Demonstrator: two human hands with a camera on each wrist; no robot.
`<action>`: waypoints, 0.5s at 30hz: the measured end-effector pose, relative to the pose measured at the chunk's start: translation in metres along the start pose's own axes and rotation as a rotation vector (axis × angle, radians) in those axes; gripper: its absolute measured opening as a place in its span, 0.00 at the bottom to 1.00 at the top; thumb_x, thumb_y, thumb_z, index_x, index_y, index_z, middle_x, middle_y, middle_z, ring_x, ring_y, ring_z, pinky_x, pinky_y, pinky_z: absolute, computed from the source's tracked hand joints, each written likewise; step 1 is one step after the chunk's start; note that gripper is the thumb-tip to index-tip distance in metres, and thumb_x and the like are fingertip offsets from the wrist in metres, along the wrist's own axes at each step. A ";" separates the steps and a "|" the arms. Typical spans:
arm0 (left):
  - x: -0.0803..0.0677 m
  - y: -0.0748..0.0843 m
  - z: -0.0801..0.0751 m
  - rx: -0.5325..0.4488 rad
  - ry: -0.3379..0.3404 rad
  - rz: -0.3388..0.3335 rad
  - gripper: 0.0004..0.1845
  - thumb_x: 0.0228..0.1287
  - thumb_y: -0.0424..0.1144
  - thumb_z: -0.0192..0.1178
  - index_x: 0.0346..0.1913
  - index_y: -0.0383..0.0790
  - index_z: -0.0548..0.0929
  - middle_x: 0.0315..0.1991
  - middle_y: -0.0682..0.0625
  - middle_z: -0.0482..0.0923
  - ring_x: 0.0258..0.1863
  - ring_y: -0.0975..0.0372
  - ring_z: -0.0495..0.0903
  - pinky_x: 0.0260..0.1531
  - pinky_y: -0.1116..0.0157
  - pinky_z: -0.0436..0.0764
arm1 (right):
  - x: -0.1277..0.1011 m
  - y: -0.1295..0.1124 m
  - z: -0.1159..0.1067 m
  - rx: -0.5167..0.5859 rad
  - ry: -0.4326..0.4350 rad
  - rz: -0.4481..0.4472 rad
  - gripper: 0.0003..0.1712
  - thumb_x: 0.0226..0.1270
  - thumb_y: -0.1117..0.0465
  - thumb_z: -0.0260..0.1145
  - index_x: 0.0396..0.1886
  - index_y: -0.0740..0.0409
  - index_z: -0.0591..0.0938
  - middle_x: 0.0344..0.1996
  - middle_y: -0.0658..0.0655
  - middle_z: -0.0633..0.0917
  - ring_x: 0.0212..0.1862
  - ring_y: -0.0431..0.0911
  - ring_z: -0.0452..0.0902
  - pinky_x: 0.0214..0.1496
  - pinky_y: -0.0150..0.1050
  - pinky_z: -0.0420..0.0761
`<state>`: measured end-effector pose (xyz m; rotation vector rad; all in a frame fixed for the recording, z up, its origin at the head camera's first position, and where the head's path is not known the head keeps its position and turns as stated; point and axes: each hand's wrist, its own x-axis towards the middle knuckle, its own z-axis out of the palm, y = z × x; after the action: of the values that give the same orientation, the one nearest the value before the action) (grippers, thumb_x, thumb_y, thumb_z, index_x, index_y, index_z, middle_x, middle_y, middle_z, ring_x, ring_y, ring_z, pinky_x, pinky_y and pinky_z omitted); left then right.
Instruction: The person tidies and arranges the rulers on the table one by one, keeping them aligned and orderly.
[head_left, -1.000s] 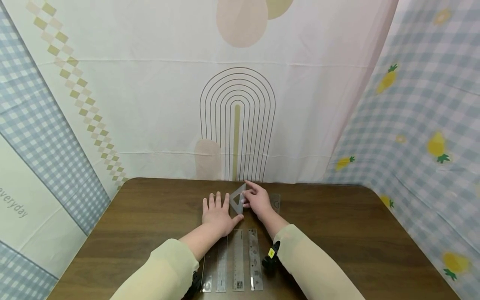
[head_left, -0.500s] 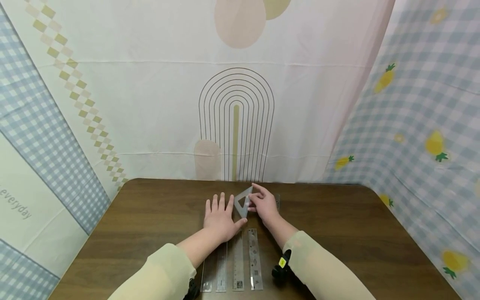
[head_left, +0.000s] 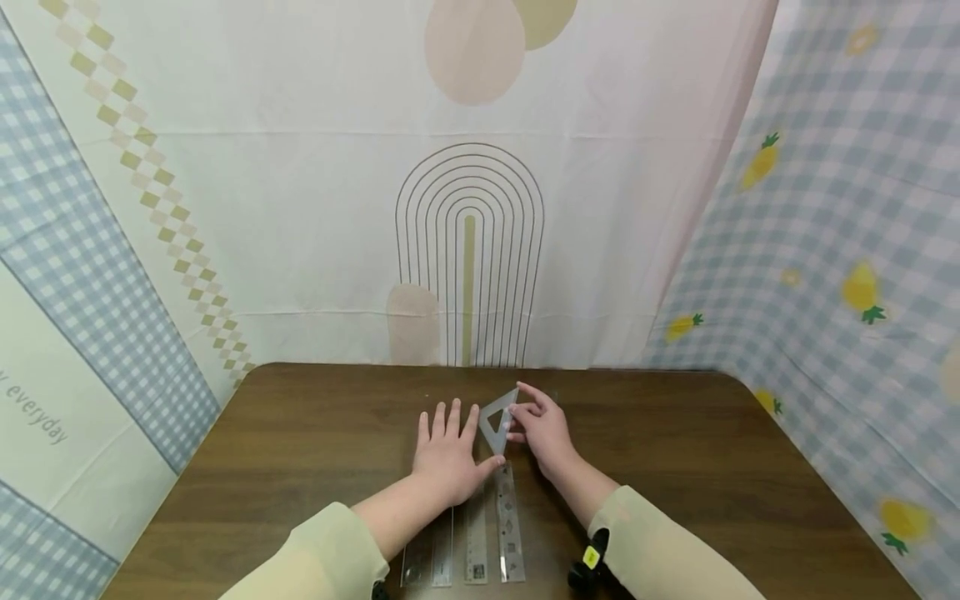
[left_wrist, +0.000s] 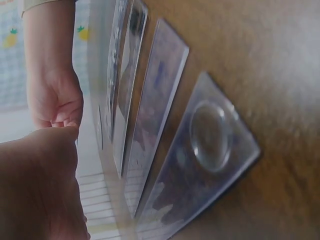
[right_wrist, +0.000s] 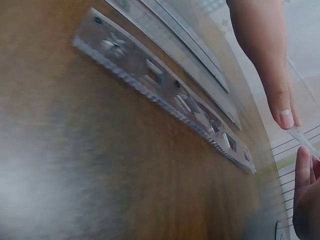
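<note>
The right hand (head_left: 543, 429) pinches a clear triangle ruler (head_left: 498, 419), tilted up off the desk (head_left: 300, 450) above the row of straight rulers (head_left: 480, 533). The left hand (head_left: 447, 452) lies flat and relaxed on the desk, its thumb at the triangle's lower corner. This looks like the placing step; next, the triangle probably needs lowering flat. The rulers' near ends are cut off, and their markings are blurred.
</note>
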<state>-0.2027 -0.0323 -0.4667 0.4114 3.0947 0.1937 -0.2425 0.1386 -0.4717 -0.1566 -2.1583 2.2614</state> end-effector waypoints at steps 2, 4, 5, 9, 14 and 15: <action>-0.004 0.003 -0.001 -0.005 0.003 0.013 0.50 0.65 0.75 0.44 0.80 0.47 0.51 0.79 0.40 0.46 0.77 0.44 0.43 0.71 0.40 0.41 | -0.005 0.000 -0.003 0.001 0.004 0.004 0.27 0.72 0.68 0.62 0.70 0.54 0.73 0.40 0.61 0.84 0.33 0.46 0.81 0.33 0.38 0.85; -0.007 0.006 -0.003 -0.005 0.007 0.021 0.50 0.65 0.75 0.44 0.80 0.47 0.52 0.79 0.40 0.46 0.77 0.44 0.43 0.72 0.40 0.42 | -0.009 -0.001 -0.005 0.004 0.009 0.005 0.27 0.72 0.68 0.62 0.69 0.54 0.73 0.40 0.61 0.84 0.33 0.46 0.82 0.34 0.38 0.86; -0.009 0.007 -0.003 -0.005 0.007 0.023 0.50 0.65 0.75 0.44 0.80 0.47 0.52 0.79 0.40 0.46 0.77 0.44 0.44 0.72 0.40 0.42 | -0.011 -0.001 -0.007 0.007 0.010 0.003 0.27 0.72 0.67 0.62 0.70 0.54 0.73 0.39 0.61 0.84 0.33 0.46 0.82 0.34 0.38 0.86; -0.013 0.013 -0.001 -0.004 -0.003 0.035 0.50 0.64 0.75 0.43 0.80 0.49 0.51 0.79 0.41 0.44 0.77 0.44 0.43 0.72 0.40 0.41 | -0.019 0.000 -0.013 0.011 0.015 0.008 0.27 0.72 0.67 0.62 0.70 0.55 0.72 0.39 0.61 0.84 0.34 0.45 0.81 0.34 0.38 0.86; -0.020 0.020 -0.003 -0.018 -0.024 0.056 0.49 0.64 0.75 0.44 0.80 0.49 0.52 0.79 0.41 0.44 0.78 0.44 0.42 0.72 0.40 0.41 | -0.030 0.002 -0.021 0.011 0.021 0.022 0.28 0.73 0.67 0.62 0.70 0.55 0.71 0.40 0.60 0.83 0.34 0.45 0.81 0.34 0.38 0.86; -0.021 0.021 -0.003 -0.018 -0.029 0.061 0.49 0.64 0.75 0.44 0.80 0.49 0.52 0.79 0.41 0.44 0.78 0.44 0.42 0.72 0.40 0.41 | -0.032 0.003 -0.023 0.011 0.025 0.026 0.28 0.73 0.67 0.62 0.70 0.55 0.71 0.39 0.60 0.83 0.34 0.45 0.81 0.34 0.38 0.86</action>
<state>-0.1766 -0.0181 -0.4606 0.5040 3.0521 0.2136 -0.2090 0.1588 -0.4733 -0.2119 -2.1443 2.2717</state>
